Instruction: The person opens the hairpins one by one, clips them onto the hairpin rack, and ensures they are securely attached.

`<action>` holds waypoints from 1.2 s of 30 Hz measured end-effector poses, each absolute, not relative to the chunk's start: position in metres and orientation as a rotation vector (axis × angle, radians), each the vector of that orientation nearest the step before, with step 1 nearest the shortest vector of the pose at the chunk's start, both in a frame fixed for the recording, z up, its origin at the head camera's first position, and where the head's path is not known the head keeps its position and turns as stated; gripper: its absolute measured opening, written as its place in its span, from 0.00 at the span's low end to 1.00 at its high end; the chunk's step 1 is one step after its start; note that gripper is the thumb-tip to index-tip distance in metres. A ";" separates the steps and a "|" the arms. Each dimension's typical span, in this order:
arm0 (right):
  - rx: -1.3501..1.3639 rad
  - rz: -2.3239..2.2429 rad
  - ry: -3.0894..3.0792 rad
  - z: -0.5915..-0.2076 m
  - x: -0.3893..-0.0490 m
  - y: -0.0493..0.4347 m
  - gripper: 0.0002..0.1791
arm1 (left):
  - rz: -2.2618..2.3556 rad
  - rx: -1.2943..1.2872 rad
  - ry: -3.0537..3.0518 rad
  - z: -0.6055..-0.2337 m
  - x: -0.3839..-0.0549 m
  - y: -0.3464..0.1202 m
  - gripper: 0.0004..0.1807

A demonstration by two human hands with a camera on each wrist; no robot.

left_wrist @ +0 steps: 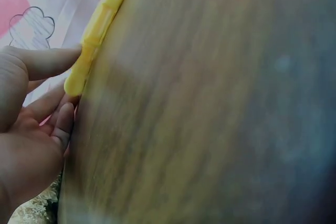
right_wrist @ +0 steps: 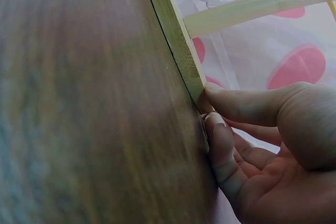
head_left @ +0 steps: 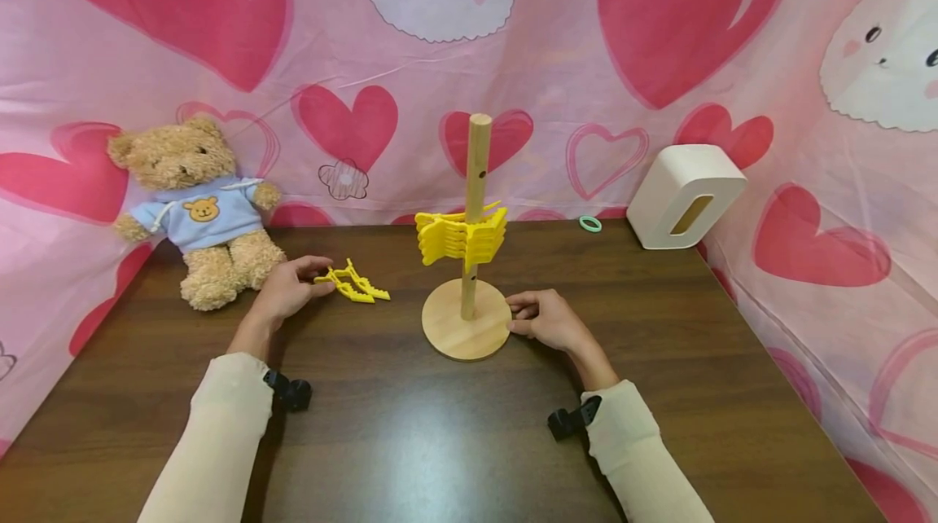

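Observation:
On the left, my left hand (head_left: 291,287) pinches the near end of a yellow notched plastic piece (head_left: 355,283); it looks like a narrow open frame lying on the table. The left wrist view has the thumb against the rounded end of this yellow piece (left_wrist: 86,56). At the middle stands a wooden post (head_left: 478,160) on a round wooden base (head_left: 465,340), with several yellow winged pieces (head_left: 462,242) stacked around it. My right hand (head_left: 550,319) grips the base's right rim. Up close, thumb and fingers pinch the base edge (right_wrist: 184,59).
A teddy bear (head_left: 194,205) in a blue top sits at the back left. At the back right are a white box (head_left: 685,193) with a slot and a small green ring (head_left: 589,223). A pink heart-patterned cloth (head_left: 557,59) hangs behind the dark wooden table (head_left: 410,441).

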State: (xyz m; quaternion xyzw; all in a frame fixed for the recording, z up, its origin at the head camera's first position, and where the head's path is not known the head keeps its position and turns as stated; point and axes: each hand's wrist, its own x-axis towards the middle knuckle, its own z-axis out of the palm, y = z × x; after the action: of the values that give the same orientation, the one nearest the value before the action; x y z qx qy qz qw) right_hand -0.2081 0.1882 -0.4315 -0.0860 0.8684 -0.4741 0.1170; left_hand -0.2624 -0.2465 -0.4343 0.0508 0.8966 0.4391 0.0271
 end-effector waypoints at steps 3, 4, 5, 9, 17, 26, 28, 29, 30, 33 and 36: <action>-0.247 -1.390 2.541 -0.431 -0.207 0.188 0.21 | 1.308 0.182 2.778 -0.436 -0.262 -0.248 0.24; -0.245 -1.394 2.540 -0.431 -0.207 0.188 0.21 | 1.302 0.190 2.779 -0.436 -0.263 -0.248 0.24; -0.254 -1.394 2.541 -0.431 -0.207 0.188 0.20 | 1.303 0.199 2.778 -0.437 -0.263 -0.249 0.23; -0.279 -1.409 2.543 -0.432 -0.207 0.189 0.20 | 1.310 0.213 2.781 -0.438 -0.263 -0.250 0.23; -0.250 -1.399 2.533 -0.432 -0.208 0.189 0.21 | 1.237 0.282 2.800 -0.435 -0.261 -0.251 0.23; -0.247 -1.393 2.535 -0.430 -0.207 0.188 0.21 | 1.237 0.328 2.791 -0.435 -0.261 -0.254 0.23; -0.246 -1.395 2.535 -0.430 -0.207 0.188 0.21 | 1.237 0.335 2.781 -0.434 -0.261 -0.255 0.23; -0.247 -1.395 2.535 -0.430 -0.207 0.188 0.21 | 1.239 0.340 2.772 -0.433 -0.261 -0.255 0.23; -0.247 -1.396 2.534 -0.430 -0.207 0.188 0.21 | 1.243 0.346 2.760 -0.432 -0.261 -0.256 0.23; -0.243 -1.400 2.535 -0.430 -0.207 0.188 0.21 | 1.272 0.341 2.730 -0.429 -0.262 -0.257 0.24; -0.249 -1.394 2.536 -0.429 -0.208 0.188 0.21 | 1.322 0.328 2.693 -0.426 -0.262 -0.257 0.24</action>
State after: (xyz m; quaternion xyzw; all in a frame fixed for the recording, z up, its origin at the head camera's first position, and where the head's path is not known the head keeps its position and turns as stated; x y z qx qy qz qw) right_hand -0.2076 0.1883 -0.4292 -0.0851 0.8669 -0.4767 0.1182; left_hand -0.2616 -0.2568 -0.4257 0.1083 0.8906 0.4373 0.0616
